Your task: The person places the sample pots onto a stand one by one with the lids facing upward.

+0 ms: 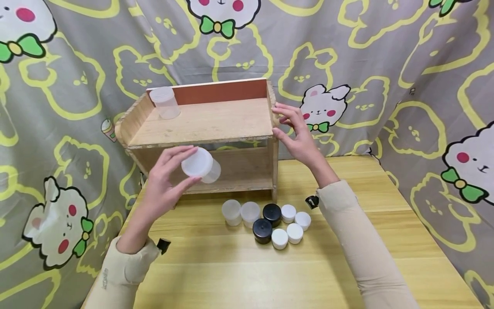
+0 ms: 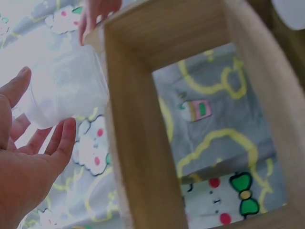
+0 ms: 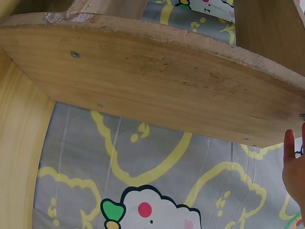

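Observation:
My left hand (image 1: pixel 164 182) grips a clear plastic jar with a white lid (image 1: pixel 197 162) between thumb and fingers, tilted in front of the shelf's upper board. The left wrist view shows the same jar (image 2: pixel 71 86) beside the wooden side frame. With its fingertips, my right hand (image 1: pixel 297 135) touches the right side panel of the small wooden shelf (image 1: pixel 216 120). Only part of that right hand (image 3: pixel 295 176) shows at the edge of the right wrist view. Another clear jar (image 1: pixel 166 103) stands upright at the left of the top board.
On the wooden table (image 1: pixel 247 279), before the shelf, stand two clear jars (image 1: pixel 250 212), two black-lidded jars (image 1: pixel 263 230) and several small white-lidded jars (image 1: pixel 279 238). A patterned grey curtain (image 1: pixel 370 56) hangs behind and at both sides.

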`<action>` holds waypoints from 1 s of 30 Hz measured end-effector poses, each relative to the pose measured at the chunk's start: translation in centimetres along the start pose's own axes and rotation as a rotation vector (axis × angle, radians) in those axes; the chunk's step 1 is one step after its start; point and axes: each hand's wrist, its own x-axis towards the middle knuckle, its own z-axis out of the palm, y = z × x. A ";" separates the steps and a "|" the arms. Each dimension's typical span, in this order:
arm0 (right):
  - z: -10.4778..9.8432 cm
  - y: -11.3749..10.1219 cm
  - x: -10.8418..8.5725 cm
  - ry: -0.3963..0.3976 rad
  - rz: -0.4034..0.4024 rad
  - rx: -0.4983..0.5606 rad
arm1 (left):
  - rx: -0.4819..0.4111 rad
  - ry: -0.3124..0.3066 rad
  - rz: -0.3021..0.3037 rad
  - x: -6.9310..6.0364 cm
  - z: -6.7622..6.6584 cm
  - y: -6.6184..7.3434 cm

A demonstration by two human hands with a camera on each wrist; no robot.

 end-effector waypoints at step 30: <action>0.1 0.0 0.0 0.000 -0.003 -0.002 | -0.016 0.307 -0.222 8.2 -3.7 -4.4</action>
